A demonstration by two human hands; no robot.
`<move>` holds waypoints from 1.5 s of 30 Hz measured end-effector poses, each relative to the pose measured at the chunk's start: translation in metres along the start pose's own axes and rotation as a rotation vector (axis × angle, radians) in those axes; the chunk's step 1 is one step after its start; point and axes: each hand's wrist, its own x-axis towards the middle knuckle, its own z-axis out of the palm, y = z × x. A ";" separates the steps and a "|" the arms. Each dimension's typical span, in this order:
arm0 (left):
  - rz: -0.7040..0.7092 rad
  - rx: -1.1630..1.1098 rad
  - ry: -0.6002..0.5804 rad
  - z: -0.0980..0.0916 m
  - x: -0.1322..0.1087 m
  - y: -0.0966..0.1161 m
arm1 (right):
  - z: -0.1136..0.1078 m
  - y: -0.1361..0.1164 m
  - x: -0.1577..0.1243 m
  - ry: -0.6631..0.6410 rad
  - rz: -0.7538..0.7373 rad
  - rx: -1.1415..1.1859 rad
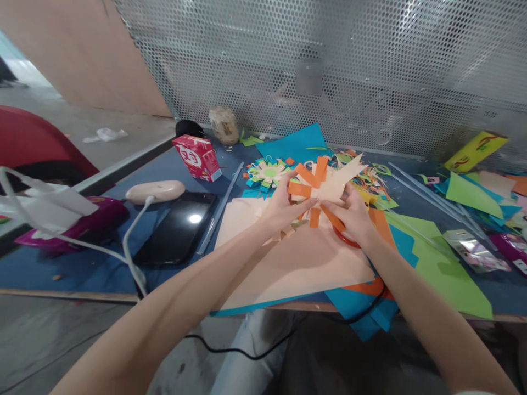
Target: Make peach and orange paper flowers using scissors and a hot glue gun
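Observation:
Both of my hands are raised over a stack of peach paper sheets (296, 263). Between them is a paper flower (301, 188) with orange strip petals around a pale middle. My left hand (282, 202) pinches the flower from its left side, thumb across the front. From the right, my right hand (354, 213) grips the flower's peach paper part (335, 184), which has pointed, cut ends. An orange loop (345, 237), like a scissors handle, shows below my right hand; the rest of it is hidden. A finished-looking green and peach paper flower (269, 173) lies behind my left hand.
A black phone (179, 227), a white oval device (155, 191) with a cable and a red box (197, 158) stand left. Green sheets (436, 263), blue sheets (358, 312), paper scraps (376, 184) and a yellow box (475, 151) lie right. A perforated metal panel (263, 66) closes the back.

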 end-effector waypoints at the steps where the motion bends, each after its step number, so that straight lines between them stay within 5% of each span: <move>1: -0.004 0.006 -0.001 0.000 0.000 0.000 | 0.000 0.000 0.000 -0.011 -0.006 -0.002; 36: 0.019 -0.020 0.087 -0.003 0.003 -0.002 | -0.001 -0.002 0.002 -0.041 0.031 0.004; 39: 0.040 -0.062 0.161 -0.005 0.007 -0.003 | -0.012 0.000 0.010 -0.029 -0.014 -0.121; 42: 0.043 -0.106 0.254 -0.011 0.014 -0.004 | -0.035 -0.003 0.021 0.047 -0.142 -0.489; 45: 0.040 -0.157 0.325 -0.017 0.020 -0.004 | -0.059 -0.011 0.028 0.271 -0.262 -0.920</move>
